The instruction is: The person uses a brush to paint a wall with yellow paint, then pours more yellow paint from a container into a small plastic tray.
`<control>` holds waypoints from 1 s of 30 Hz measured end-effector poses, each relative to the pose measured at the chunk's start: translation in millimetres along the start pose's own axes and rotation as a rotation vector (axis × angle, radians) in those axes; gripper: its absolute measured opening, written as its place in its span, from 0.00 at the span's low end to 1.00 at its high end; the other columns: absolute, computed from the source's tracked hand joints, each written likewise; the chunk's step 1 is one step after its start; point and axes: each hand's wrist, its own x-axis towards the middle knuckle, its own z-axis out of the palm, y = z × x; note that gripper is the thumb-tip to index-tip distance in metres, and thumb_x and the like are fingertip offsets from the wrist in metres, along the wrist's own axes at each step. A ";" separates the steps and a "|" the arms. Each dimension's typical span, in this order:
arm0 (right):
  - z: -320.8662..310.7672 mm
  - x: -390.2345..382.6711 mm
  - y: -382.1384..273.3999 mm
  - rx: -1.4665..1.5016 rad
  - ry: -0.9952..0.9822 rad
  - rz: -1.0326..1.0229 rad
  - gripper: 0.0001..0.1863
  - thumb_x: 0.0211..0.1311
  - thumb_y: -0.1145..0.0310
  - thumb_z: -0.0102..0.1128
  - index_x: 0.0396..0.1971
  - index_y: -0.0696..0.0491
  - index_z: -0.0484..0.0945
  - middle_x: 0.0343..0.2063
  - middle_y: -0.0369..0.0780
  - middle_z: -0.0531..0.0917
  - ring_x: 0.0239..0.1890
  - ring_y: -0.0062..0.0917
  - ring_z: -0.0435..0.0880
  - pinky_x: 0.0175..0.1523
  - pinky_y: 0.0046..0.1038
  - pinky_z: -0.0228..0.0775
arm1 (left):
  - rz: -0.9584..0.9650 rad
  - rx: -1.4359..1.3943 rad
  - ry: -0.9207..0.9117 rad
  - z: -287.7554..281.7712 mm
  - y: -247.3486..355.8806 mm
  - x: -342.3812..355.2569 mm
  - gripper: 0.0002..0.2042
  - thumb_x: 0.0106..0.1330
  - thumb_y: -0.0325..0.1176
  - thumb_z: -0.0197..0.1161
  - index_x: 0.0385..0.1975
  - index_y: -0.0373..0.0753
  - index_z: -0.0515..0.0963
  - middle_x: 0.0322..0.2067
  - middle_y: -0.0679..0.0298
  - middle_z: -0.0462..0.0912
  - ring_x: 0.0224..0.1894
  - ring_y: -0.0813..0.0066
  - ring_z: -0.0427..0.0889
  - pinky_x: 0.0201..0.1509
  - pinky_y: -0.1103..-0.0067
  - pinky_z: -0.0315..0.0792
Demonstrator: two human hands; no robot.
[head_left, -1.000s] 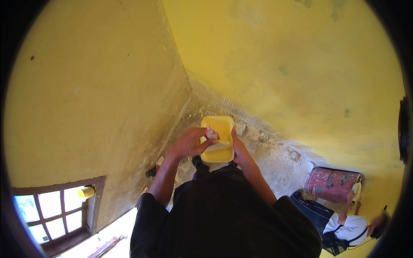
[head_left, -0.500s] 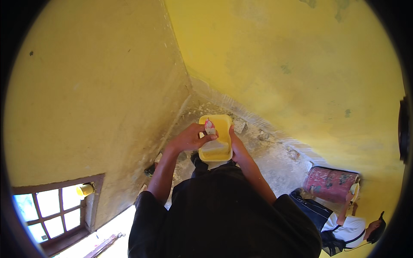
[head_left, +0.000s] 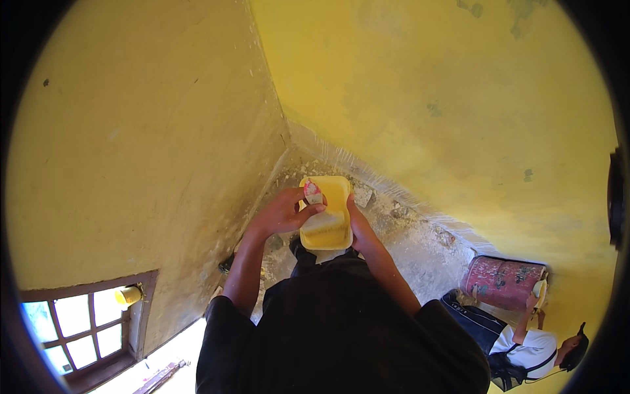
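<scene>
Head view: two hands hold a yellow tub (head_left: 337,194) and a small pink and white piece (head_left: 313,192), above a dusty floor (head_left: 413,253).
Left hand (head_left: 289,209) pinches the piece between thumb and fingers, with little gap, over the tub's left side; such a pinch probably leaves its far tip free; right hand (head_left: 356,220) is closed on the tub's right edge, its underside fingers hidden, seemingly for support from one side; pale stuff (head_left: 325,224) lies inside the tub, nearer the body; a red drum (head_left: 504,282) is at right, beside a co-worker (head_left: 539,351).
</scene>
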 end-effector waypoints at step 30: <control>-1.3 -3.3 1.5 0.029 -0.071 0.003 0.29 0.76 0.45 0.30 0.61 0.53 0.63 0.51 0.42 0.77 0.51 0.27 0.80 0.54 0.32 0.76 | 0.146 0.427 0.052 6.1 14.7 3.2 0.09 0.63 0.37 0.62 0.42 0.45 0.81 0.42 0.65 0.83 0.42 0.60 0.79 0.49 0.68 0.71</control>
